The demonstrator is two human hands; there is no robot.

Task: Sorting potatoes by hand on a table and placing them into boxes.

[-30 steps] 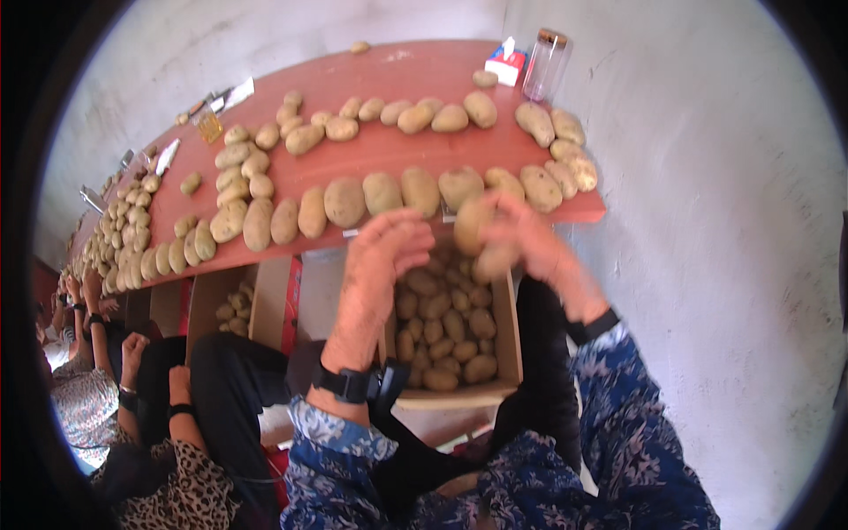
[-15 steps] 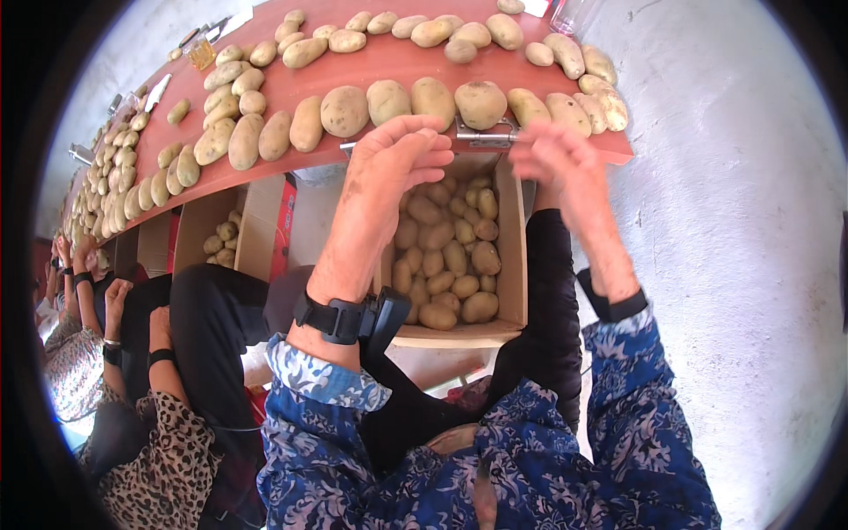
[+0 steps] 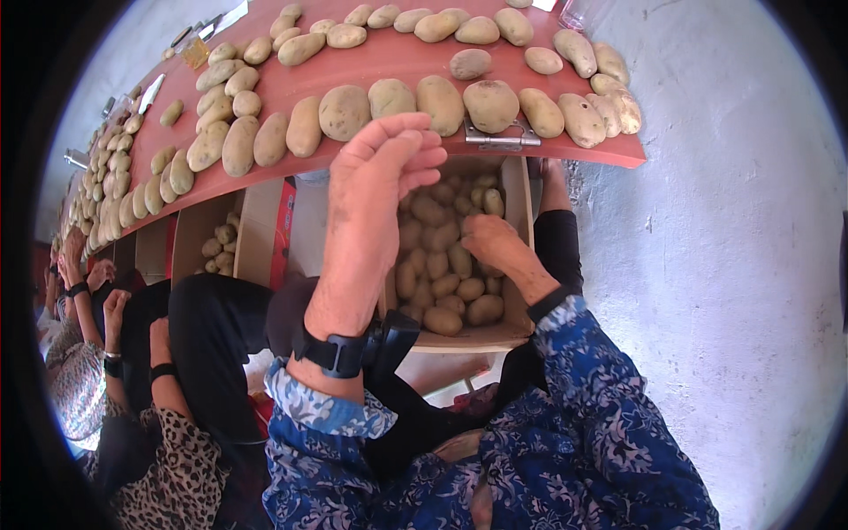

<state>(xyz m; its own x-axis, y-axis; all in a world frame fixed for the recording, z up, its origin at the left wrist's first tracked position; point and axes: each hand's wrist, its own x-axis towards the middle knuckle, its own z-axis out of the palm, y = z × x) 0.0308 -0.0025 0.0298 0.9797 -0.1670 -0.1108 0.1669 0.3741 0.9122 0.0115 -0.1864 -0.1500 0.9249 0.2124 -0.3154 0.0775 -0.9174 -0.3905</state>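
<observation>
My left hand (image 3: 382, 172) is raised at the table's front edge, just below the front row of potatoes (image 3: 344, 112). Its fingers are loosely bent, with small gaps between them, and no object shows in it. Down inside the cardboard box (image 3: 530, 291), my right hand (image 3: 496, 240) reaches in from the right side over a heap of loose potatoes (image 3: 443, 290). The right fingers are curled and pressed together; their undersides are hidden, so what they grip cannot be made out. A black strap circles each wrist, and a dark device sits on the left one.
Rows of potatoes line the red table (image 3: 389, 66). A metal latch (image 3: 502, 134) is fixed at its front edge. To the left stands another box (image 3: 252, 225) with potatoes, beside co-workers' hands (image 3: 115, 309). A pale wall (image 3: 724, 194) closes the right side.
My right hand has dropped from the table's edge into the box among the potatoes. My left hand stays raised in nearly the same place. The view has shifted slightly.
</observation>
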